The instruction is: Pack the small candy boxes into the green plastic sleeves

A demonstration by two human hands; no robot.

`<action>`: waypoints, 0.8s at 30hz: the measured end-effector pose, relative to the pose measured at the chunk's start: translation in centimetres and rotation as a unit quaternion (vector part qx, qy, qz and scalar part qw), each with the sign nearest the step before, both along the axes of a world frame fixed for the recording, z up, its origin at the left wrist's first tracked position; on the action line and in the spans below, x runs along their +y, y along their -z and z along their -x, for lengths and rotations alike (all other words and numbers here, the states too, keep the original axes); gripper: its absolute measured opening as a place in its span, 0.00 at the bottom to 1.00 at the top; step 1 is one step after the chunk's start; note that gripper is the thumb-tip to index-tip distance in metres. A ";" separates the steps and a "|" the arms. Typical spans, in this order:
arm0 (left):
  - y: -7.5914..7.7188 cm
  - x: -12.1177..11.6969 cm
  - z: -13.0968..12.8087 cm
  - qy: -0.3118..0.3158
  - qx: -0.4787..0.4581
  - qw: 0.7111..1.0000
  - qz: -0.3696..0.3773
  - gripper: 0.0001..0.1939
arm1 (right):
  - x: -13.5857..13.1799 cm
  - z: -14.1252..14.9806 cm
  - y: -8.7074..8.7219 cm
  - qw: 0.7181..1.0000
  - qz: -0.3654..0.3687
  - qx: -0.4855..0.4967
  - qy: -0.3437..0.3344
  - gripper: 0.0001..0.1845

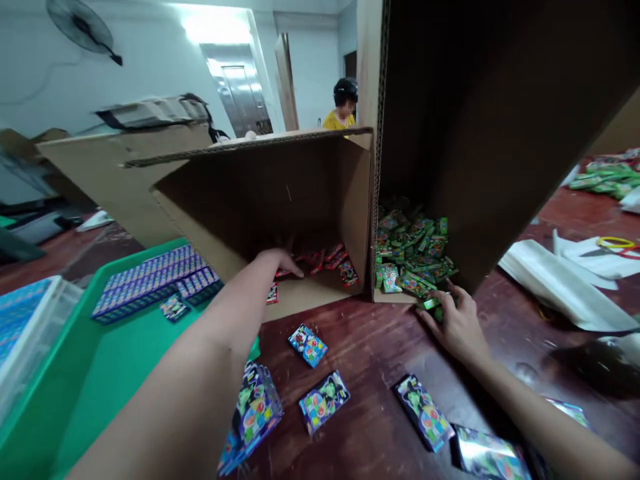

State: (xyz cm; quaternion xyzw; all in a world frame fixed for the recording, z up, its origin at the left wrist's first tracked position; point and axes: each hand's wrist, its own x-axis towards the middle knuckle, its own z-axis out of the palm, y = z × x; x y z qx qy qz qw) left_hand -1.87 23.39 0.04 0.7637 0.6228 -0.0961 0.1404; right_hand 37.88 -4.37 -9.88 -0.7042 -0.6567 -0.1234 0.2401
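Note:
My left hand (281, 261) reaches into an open cardboard box (310, 297) lying on its side. Its thumb is stretched away from the fingers, which fade into the shadow near small red packets (349, 273). I cannot see anything held there. My right hand (457, 319) is at the mouth of the taller cardboard box (379, 167), with fingers and thumb closed on a small green packet (431, 304). Behind it lies a heap of green packets (415, 247). On the table below are a blue packet (308, 345) and several dark, colourful packets (325, 401).
At left, a green tray (100, 373) holds rows of small purple-and-white boxes (155, 279). A stack of colourful packets (257, 407) stands beside my left forearm. White sheets (565, 283) and yellow-handled scissors (617, 243) lie at right. A person in yellow (340, 120) is behind the boxes.

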 end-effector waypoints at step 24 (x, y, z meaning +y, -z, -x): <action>-0.6 -19.3 -11.2 0.303 0.020 0.952 0.041 0.20 | -7.7 2.2 -11.3 0.977 0.097 0.135 -0.135 0.32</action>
